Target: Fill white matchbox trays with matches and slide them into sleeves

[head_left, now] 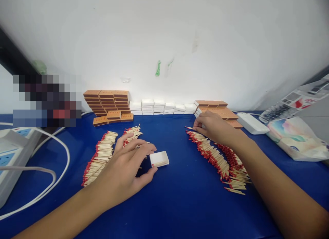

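Head view.
- Left hand: thumb and forefinger closed on the left end of the white tray, which lies flat at mid-surface.
- Left match pile: just beside that hand, red heads outward.
- Right hand: fingers curled down on the far end of the right match pile; whether it pinches a match cannot be told.
- Blue surface.
- Back row along the wall: orange matchboxes, white trays.
- Left edge: power strip.
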The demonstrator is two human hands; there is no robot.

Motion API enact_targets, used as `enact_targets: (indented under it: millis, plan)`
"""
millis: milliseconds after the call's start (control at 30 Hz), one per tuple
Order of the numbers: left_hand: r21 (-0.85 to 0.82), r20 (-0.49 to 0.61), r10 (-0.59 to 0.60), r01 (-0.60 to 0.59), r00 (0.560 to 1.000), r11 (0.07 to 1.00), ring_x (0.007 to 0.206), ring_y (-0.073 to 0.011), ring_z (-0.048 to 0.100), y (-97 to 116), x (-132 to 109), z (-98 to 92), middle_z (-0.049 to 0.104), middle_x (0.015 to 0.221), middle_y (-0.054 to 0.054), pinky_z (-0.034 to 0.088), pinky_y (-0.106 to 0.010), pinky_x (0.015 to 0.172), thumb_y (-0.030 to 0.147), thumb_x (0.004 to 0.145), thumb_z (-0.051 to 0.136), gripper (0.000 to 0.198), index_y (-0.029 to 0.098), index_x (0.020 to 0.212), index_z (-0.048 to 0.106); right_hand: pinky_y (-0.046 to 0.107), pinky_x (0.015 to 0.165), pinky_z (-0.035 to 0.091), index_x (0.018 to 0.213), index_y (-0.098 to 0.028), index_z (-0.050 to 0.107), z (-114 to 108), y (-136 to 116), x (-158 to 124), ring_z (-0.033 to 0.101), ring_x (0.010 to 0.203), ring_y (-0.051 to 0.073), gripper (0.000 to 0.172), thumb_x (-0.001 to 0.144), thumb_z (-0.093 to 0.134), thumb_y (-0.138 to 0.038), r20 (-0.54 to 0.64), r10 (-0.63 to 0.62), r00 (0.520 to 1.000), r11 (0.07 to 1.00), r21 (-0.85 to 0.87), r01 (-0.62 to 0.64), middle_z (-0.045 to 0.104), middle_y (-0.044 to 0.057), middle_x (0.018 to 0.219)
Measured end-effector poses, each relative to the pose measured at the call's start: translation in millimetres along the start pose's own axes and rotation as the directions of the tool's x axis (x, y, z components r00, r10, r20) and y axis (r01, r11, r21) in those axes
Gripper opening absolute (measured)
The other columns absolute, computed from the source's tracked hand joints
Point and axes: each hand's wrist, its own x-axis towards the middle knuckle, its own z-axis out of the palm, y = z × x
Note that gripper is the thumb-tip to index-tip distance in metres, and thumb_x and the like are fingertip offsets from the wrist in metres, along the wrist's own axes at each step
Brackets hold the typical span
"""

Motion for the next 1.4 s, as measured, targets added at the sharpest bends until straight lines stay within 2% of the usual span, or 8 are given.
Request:
enact_targets:
  millis: [300, 567, 800, 1067, 1133, 1233, 1300, 1400]
  plan:
    - [0.002, 0.012, -0.003, 0.003, 1.000, 1.000, 0.118, -0.0240, 0.072, -1.2, -0.3, -0.7, 0.077, 0.122, -0.003, 0.028, -0.054, 0.126, 0.025, 0.103, 0.068, 0.028, 0.026, 0.128, 0.055, 0.041, 0.079, 0.038, 0.077, -0.023, 0.067, -1.4, -0.7, -6.1, 0.059, 0.098, 0.033, 0.023, 0.099, 0.061, -0.022, 0.052, 0.078, 0.996, 0.993, -0.090, -0.073, 0.075, 0.012, 0.092]
    - [0.004, 0.005, 0.003, -0.003, 1.000, 1.000, 0.120, -0.0254, 0.072, -2.1, -1.3, 1.2, 0.077, 0.125, -0.005, 0.028, -0.055, 0.126, 0.026, 0.102, 0.070, 0.031, 0.025, 0.130, 0.056, 0.040, 0.080, 0.038, 0.083, -0.023, 0.065, 9.3, -1.3, -1.3, 0.059, 0.097, 0.032, 0.026, 0.104, 0.051, -0.025, 0.005, 0.020, 1.000, 0.996, -0.084, -0.020, 0.073, 0.012, 0.090]
    - [-0.004, 0.015, -0.009, 0.009, 1.000, 1.000, 0.119, -0.0252, 0.073, -1.2, -0.1, 0.4, 0.077, 0.123, -0.004, 0.030, -0.057, 0.126, 0.026, 0.103, 0.069, 0.029, 0.026, 0.129, 0.057, 0.039, 0.080, 0.037, 0.094, -0.023, 0.069, 11.4, -2.2, 0.1, 0.059, 0.094, 0.031, 0.017, 0.104, 0.058, -0.031, -0.039, 0.008, 0.999, 0.998, -0.055, -0.010, 0.072, 0.011, 0.091]
    - [-0.002, -0.003, 0.009, -0.009, 1.000, 1.000, 0.116, -0.0242, 0.074, -2.0, 1.3, -0.9, 0.078, 0.122, -0.004, 0.030, -0.056, 0.127, 0.026, 0.103, 0.069, 0.029, 0.026, 0.128, 0.056, 0.040, 0.079, 0.038, 0.083, -0.023, 0.061, 10.7, -11.6, -0.4, 0.057, 0.095, 0.031, 0.025, 0.105, 0.051, -0.027, -0.047, 0.000, 0.999, 1.000, -0.032, -0.002, 0.073, 0.012, 0.091]
    - [0.018, -0.020, 0.020, -0.020, 1.000, 1.000, 0.116, -0.0238, 0.074, -1.8, 1.7, -1.2, 0.078, 0.122, -0.004, 0.030, -0.054, 0.128, 0.025, 0.103, 0.069, 0.028, 0.026, 0.128, 0.056, 0.042, 0.083, 0.041, 0.085, -0.023, 0.061, 6.1, -22.4, -2.6, 0.058, 0.094, 0.031, 0.022, 0.105, 0.052, -0.025, -0.107, -0.041, 0.993, 0.999, 0.025, 0.044, 0.072, 0.012, 0.092]
    - [0.045, -0.038, 0.025, -0.024, 0.999, 0.999, 0.117, -0.0240, 0.074, -1.5, 2.5, -1.4, 0.078, 0.123, -0.005, 0.030, -0.053, 0.127, 0.025, 0.104, 0.068, 0.030, 0.025, 0.130, 0.055, 0.042, 0.086, 0.045, 0.093, -0.023, 0.062, -5.1, -56.1, -11.3, 0.059, 0.094, 0.028, 0.019, 0.109, 0.052, -0.027, -0.204, -0.164, 0.965, 0.969, 0.150, 0.196, 0.072, 0.011, 0.097]
    - [0.049, -0.039, 0.027, -0.025, 0.999, 0.998, 0.116, -0.0238, 0.074, -1.7, 2.8, -1.6, 0.078, 0.125, -0.005, 0.030, -0.053, 0.126, 0.025, 0.104, 0.069, 0.032, 0.025, 0.132, 0.054, 0.041, 0.084, 0.046, 0.098, -0.024, 0.063, -11.4, -86.1, -19.7, 0.059, 0.094, 0.027, 0.018, 0.112, 0.053, -0.030, -0.197, -0.261, 0.945, 0.934, 0.196, 0.299, 0.072, 0.009, 0.098]
    - [0.041, -0.037, 0.021, -0.020, 0.999, 0.999, 0.114, -0.0236, 0.075, -2.5, 2.5, -1.5, 0.079, 0.124, -0.006, 0.029, -0.052, 0.125, 0.023, 0.103, 0.070, 0.040, 0.024, 0.138, 0.049, 0.041, 0.084, 0.045, 0.096, -0.024, 0.063, -12.7, -125.0, -31.2, 0.056, 0.093, 0.027, 0.018, 0.112, 0.054, -0.023, -0.161, -0.369, 0.915, 0.910, 0.139, 0.391, 0.070, 0.008, 0.098]
